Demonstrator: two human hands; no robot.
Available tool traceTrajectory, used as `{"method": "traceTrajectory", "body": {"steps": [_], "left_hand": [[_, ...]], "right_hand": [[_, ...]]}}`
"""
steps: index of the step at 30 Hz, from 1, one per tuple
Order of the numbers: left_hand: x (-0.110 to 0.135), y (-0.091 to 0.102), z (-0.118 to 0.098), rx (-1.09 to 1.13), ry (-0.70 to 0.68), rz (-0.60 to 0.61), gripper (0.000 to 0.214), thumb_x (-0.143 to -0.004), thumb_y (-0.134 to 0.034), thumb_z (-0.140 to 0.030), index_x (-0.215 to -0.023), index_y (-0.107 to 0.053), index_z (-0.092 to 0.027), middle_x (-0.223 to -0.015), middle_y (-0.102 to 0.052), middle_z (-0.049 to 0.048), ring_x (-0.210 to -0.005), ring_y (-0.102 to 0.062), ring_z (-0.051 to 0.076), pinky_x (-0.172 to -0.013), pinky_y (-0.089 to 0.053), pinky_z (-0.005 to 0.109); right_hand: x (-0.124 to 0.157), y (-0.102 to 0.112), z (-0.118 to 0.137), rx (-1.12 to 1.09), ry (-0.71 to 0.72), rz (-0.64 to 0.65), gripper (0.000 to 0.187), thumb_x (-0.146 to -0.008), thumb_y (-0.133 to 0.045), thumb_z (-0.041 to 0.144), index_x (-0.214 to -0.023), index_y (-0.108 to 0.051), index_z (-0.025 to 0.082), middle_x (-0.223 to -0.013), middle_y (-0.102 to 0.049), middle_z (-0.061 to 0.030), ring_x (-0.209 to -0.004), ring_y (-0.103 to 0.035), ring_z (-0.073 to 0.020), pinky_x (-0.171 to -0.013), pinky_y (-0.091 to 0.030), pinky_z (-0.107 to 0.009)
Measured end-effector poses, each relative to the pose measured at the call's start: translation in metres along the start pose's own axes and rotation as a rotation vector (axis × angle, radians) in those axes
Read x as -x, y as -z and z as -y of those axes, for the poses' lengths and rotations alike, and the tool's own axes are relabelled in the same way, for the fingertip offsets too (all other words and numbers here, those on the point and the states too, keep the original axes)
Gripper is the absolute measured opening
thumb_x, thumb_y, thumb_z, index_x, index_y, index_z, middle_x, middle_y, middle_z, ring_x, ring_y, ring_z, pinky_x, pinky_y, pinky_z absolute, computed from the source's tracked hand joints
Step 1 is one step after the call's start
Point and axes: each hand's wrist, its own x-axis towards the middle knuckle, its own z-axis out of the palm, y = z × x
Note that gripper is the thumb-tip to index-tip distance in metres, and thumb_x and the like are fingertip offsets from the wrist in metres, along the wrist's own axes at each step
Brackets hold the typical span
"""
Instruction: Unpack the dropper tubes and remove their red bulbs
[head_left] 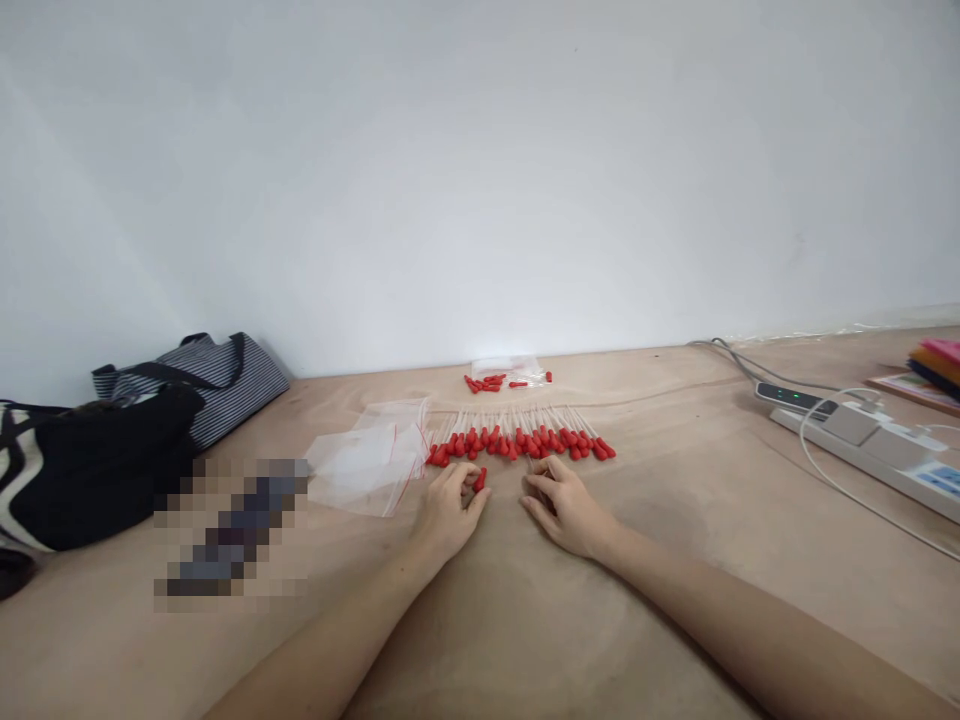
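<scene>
A row of several thin clear droppers with red rubber bulbs lies across the tan tabletop. My left hand rests just in front of the row's left part, its fingers curled around a red bulb. My right hand lies beside it below the row's middle, fingers bent inward; what they hold, if anything, is hidden. A small clear bag with loose red bulbs sits farther back by the wall.
Empty clear zip bags lie left of the row. Striped and black bags stand at far left, with a blurred-out object beside them. A white power strip with cables and coloured books are at right.
</scene>
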Motion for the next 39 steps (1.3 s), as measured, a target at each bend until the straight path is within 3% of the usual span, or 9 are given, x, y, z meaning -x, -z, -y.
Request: {"method": "traceTrajectory", "body": {"steps": [5, 9, 17, 23, 27, 32, 35, 39], "left_hand": [[0.001, 0.008, -0.002, -0.067, 0.006, -0.045, 0.014, -0.074, -0.055, -0.026, -0.086, -0.055, -0.018, -0.084, -0.057, 0.0033, -0.08, -0.054, 0.018, -0.07, -0.046, 0.032], [-0.005, 0.012, -0.007, -0.188, -0.011, -0.104, 0.013, -0.073, -0.056, -0.029, -0.083, -0.058, -0.02, -0.085, -0.057, 0.0038, -0.081, -0.052, 0.02, -0.072, -0.042, 0.036], [-0.038, -0.011, -0.031, -0.48, -0.29, -0.024, 0.02, -0.069, -0.062, -0.029, -0.087, -0.059, -0.02, -0.091, -0.06, 0.0069, -0.085, -0.05, 0.024, -0.075, -0.035, 0.041], [-0.05, -0.024, -0.025, -0.571, -0.444, 0.008, 0.008, -0.077, -0.053, -0.02, -0.08, -0.06, -0.019, -0.083, -0.062, 0.005, -0.08, -0.052, 0.02, -0.079, -0.034, 0.039], [-0.045, -0.011, -0.022, -0.491, -0.501, -0.077, 0.013, -0.082, -0.049, -0.022, -0.085, -0.061, -0.02, -0.077, -0.064, 0.003, -0.076, -0.054, 0.017, -0.076, -0.035, 0.034], [-0.01, 0.024, -0.027, -0.301, -0.493, -0.224, 0.012, -0.08, -0.054, -0.024, -0.088, -0.062, -0.025, -0.074, -0.066, -0.0025, -0.072, -0.057, 0.013, -0.079, -0.033, 0.033], [0.009, 0.035, -0.028, -0.183, -0.482, -0.284, 0.012, -0.079, -0.056, -0.021, -0.087, -0.062, -0.027, -0.074, -0.067, -0.0044, -0.073, -0.059, 0.011, -0.085, -0.032, 0.033], [0.014, 0.028, -0.023, -0.032, -0.447, -0.249, 0.012, -0.08, -0.053, -0.021, -0.086, -0.062, -0.026, -0.076, -0.069, -0.0034, -0.069, -0.061, 0.01, -0.084, -0.036, 0.032]], "right_hand": [[0.002, 0.006, 0.004, 0.003, -0.025, 0.02, 0.019, -0.079, -0.051, 0.03, -0.093, -0.057, 0.018, -0.09, -0.052, -0.0069, -0.082, -0.05, -0.0169, -0.073, -0.039, -0.033], [0.007, 0.016, 0.001, 0.086, -0.028, -0.08, 0.022, -0.082, -0.048, 0.033, -0.095, -0.059, 0.02, -0.089, -0.056, -0.0058, -0.083, -0.05, -0.0169, -0.077, -0.031, -0.036], [0.015, 0.031, -0.014, 0.175, -0.024, -0.082, 0.019, -0.083, -0.045, 0.025, -0.074, -0.062, 0.021, -0.071, -0.058, -0.0016, -0.074, -0.047, -0.0144, -0.074, -0.027, -0.034], [0.014, 0.03, -0.013, 0.194, -0.007, -0.081, 0.019, -0.083, -0.046, 0.025, -0.073, -0.062, 0.021, -0.071, -0.057, -0.0013, -0.074, -0.047, -0.014, -0.072, -0.027, -0.032], [0.012, 0.029, -0.012, 0.155, -0.008, -0.074, 0.018, -0.082, -0.047, 0.024, -0.072, -0.061, 0.021, -0.07, -0.057, -0.0007, -0.073, -0.046, -0.0137, -0.073, -0.027, -0.033], [0.012, 0.028, -0.013, 0.131, 0.022, -0.116, 0.016, -0.081, -0.047, 0.023, -0.077, -0.061, 0.022, -0.071, -0.059, -0.0013, -0.072, -0.047, -0.0141, -0.073, -0.028, -0.033], [0.012, 0.029, -0.008, 0.178, 0.071, -0.163, 0.02, -0.08, -0.049, 0.028, -0.095, -0.06, 0.022, -0.082, -0.06, -0.0034, -0.078, -0.049, -0.0159, -0.075, -0.029, -0.034], [0.011, 0.031, 0.0, 0.242, 0.191, -0.149, 0.039, -0.08, -0.051, 0.037, -0.117, -0.049, 0.025, -0.104, -0.058, -0.0069, -0.094, -0.048, -0.0203, -0.084, -0.026, -0.04]]}}
